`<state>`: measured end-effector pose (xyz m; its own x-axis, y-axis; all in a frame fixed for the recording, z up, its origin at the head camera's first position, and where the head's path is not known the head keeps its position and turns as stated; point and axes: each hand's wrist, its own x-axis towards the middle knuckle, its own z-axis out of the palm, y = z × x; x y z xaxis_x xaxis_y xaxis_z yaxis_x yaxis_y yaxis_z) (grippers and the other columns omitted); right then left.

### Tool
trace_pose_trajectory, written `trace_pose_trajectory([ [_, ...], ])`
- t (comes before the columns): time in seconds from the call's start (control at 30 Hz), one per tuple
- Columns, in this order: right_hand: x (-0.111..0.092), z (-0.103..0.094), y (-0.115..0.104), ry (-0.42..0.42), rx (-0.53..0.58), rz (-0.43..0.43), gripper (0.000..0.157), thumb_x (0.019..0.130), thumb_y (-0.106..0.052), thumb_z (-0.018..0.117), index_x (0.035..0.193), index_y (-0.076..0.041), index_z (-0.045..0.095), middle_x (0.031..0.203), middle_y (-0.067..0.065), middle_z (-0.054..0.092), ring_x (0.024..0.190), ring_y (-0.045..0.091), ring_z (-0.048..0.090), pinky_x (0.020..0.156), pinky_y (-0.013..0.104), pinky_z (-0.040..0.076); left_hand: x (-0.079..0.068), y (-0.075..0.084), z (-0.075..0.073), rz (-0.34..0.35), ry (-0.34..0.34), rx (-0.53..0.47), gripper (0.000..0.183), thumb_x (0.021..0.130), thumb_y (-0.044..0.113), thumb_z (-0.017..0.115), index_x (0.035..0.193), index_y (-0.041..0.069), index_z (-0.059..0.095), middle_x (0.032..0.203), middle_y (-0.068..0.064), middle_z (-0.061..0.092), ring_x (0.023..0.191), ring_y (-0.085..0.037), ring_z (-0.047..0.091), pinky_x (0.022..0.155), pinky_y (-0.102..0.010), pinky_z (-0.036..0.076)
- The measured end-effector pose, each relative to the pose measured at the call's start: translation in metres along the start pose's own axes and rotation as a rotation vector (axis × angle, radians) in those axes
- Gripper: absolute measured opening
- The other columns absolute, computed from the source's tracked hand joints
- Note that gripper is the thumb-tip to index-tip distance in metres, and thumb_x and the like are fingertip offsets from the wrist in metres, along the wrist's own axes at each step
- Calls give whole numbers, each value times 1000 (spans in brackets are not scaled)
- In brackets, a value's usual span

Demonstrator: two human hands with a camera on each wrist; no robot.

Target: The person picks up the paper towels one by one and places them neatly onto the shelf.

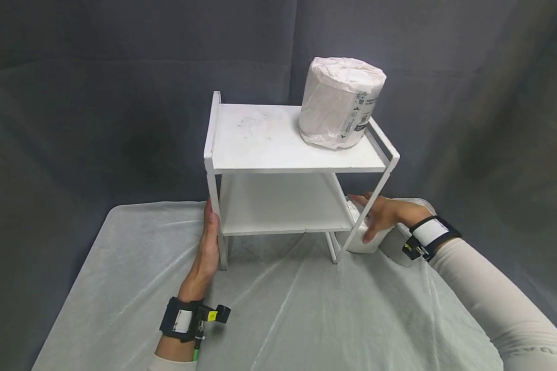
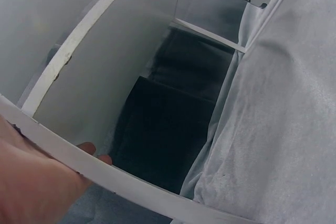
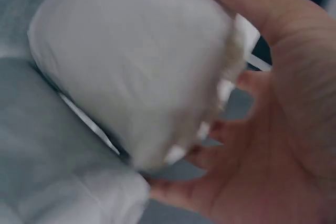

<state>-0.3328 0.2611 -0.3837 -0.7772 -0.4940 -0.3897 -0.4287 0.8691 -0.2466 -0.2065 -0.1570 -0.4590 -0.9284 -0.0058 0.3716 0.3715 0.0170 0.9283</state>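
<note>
A white two-tier shelf (image 1: 288, 202) stands on the cloth-covered table, with a large paper-wrapped roll (image 1: 341, 105) on the right of its top board. My left hand (image 1: 207, 252) grips the shelf's left front leg; the left wrist view shows fingertips (image 2: 105, 159) coming round the inner side of the frame. Beside the shelf's right legs, my right hand (image 1: 381, 214) holds a second white wrapped roll (image 3: 131, 61), thumb on one side and fingers spread along the other. Dark print shows on that roll in the left wrist view.
Pale grey cloth (image 1: 278, 319) with creases covers the table. Dark fabric (image 1: 134, 113) hangs behind and at both sides. Some cloth (image 1: 399, 247) bunches at the right, beside the held roll. The lower board (image 1: 283, 203) spans between the legs.
</note>
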Motion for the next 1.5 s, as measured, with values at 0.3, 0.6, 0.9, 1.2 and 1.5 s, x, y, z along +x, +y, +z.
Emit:
trace_pose_trajectory([
  [0.3, 15, 21, 1, 112, -75, 9, 120, 68, -25, 99, 161, -4, 25, 134, 28, 36, 114, 43, 42, 97, 59, 49, 1, 0, -1, 20, 2, -7, 76, 112, 50, 12, 169, 4, -8, 177, -16, -12, 163, -33, -11, 126, -61, -11],
  [0.6, 17, 29, 4, 137, -116, -22, 115, 65, -27, 98, 155, -5, 30, 126, 29, 42, 107, 41, 44, 91, 56, 49, -2, -2, -1, 21, 2, 3, 77, 112, 51, 12, 168, 1, -8, 177, -17, -12, 163, -34, -11, 127, -61, -10],
  [0.9, 17, 28, 4, 138, -108, 0, 112, 67, -26, 96, 155, -7, 30, 125, 26, 39, 107, 39, 43, 87, 53, 51, -1, -2, -1, 22, 3, 2, 76, 112, 49, 12, 168, 1, -8, 177, -17, -12, 163, -34, -11, 127, -61, -10],
  [1.2, 16, 29, 4, 140, -155, -2, 113, 70, -31, 94, 158, -1, 30, 121, 24, 41, 102, 36, 43, 82, 47, 51, 2, 1, -1, 48, -9, 1, 74, 113, 49, 11, 169, 5, -6, 177, -14, -9, 163, -30, -9, 127, -59, -8],
  [1.5, 14, 27, 6, 171, -119, -68, 114, 66, -28, 94, 157, 4, 34, 118, 23, 44, 99, 34, 45, 79, 44, 51, -1, 0, -1, 48, -7, 13, 75, 113, 49, 10, 168, 0, -8, 177, -17, -12, 163, -35, -12, 127, -60, -9],
])
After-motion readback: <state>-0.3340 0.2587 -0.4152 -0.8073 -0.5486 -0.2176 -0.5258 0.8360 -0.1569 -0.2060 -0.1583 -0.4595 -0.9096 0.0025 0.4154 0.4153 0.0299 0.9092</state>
